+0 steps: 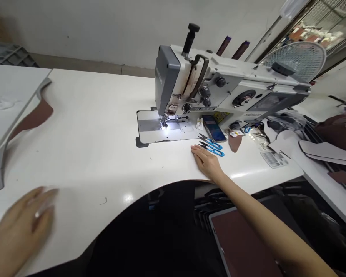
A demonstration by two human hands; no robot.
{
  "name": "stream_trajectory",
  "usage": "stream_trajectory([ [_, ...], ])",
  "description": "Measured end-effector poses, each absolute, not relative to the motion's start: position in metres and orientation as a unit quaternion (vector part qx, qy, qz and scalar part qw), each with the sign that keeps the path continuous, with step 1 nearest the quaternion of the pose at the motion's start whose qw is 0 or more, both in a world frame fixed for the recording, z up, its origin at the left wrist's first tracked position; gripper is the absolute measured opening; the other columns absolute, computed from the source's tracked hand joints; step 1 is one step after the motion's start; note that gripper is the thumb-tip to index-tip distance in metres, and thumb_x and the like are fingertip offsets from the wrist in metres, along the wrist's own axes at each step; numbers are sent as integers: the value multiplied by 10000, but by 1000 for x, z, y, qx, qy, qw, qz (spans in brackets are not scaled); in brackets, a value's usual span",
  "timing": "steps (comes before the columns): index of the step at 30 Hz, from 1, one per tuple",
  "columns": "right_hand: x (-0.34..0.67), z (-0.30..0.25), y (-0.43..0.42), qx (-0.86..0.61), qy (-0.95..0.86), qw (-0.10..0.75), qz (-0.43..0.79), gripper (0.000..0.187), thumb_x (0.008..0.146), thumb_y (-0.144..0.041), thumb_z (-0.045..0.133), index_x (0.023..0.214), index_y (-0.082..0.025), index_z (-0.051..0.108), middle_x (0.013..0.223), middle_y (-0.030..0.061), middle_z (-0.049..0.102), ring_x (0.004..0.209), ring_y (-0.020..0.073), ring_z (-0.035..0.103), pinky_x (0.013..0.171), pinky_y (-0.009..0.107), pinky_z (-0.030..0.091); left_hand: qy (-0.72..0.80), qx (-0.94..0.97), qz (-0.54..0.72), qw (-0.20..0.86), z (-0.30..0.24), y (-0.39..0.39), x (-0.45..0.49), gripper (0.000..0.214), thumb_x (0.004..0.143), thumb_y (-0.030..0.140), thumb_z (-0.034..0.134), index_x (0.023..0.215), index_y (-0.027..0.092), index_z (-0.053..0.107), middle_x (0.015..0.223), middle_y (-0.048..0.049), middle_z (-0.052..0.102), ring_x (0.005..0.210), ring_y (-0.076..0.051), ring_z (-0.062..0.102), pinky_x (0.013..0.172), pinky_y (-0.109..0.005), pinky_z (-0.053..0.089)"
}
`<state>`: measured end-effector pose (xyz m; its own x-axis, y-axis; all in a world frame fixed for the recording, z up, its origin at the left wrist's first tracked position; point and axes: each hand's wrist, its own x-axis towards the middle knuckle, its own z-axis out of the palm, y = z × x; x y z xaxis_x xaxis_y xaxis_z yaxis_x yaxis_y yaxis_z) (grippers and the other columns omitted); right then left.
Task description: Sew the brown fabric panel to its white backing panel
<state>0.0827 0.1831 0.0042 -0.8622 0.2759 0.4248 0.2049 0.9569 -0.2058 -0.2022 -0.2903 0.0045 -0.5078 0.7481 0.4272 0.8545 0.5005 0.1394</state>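
My right hand (207,161) lies flat on the white sewing table (89,134), fingers stretched out and pointing left. Just beyond its fingers are two blue-handled thread snips (215,148), close to the knuckles. At the lower left, my left hand (24,227) is over the table, smeared by motion. A pale patch shows between its thumb and fingers; I cannot tell whether it holds anything. The sewing machine (196,80) stands beyond my right hand, its lamp shining on the needle plate (150,129). No material shows under the presser foot (164,122).
A phone (215,129) and a small brown piece (235,142) lie right of the needle plate. Grey and brown cut pieces (36,115) sit at the left edge. A fan (296,61) stands behind the machine. The table's front edge curves inward.
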Motion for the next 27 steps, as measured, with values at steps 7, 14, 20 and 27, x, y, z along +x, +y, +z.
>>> stream_trajectory([
  [7,83,6,182,-118,-962,229,87,272,933,-147,447,1157,-169,599,1239,51,608,1224,187,512,1058,376,462,-837,-439,-148,290,3,-264,-171,335,712,58,570,1044,73,607,1158,-184,604,1069,-392,578,874,-521,490],
  [14,82,7,180,-127,-961,228,88,265,921,-129,468,1145,-156,608,1227,56,616,1222,185,514,1059,365,460,-841,-439,-146,281,12,-259,-172,319,681,35,576,996,26,624,1106,-226,614,1025,-421,588,844,-541,494],
  [20,84,8,179,-109,-960,252,56,263,914,-141,484,1146,-159,607,1211,55,626,1191,193,541,1027,357,482,-836,-453,-117,288,9,-261,-170,307,744,51,540,1047,23,577,1112,-256,577,1000,-435,584,806,-560,510],
  [27,87,-10,195,-65,-963,263,-2,347,933,-299,442,1240,-178,552,1315,35,554,1187,196,542,1135,330,338,-869,-420,-52,257,2,-268,-165,369,783,-47,424,1135,49,483,1208,-230,495,1148,-396,464,861,-561,476],
])
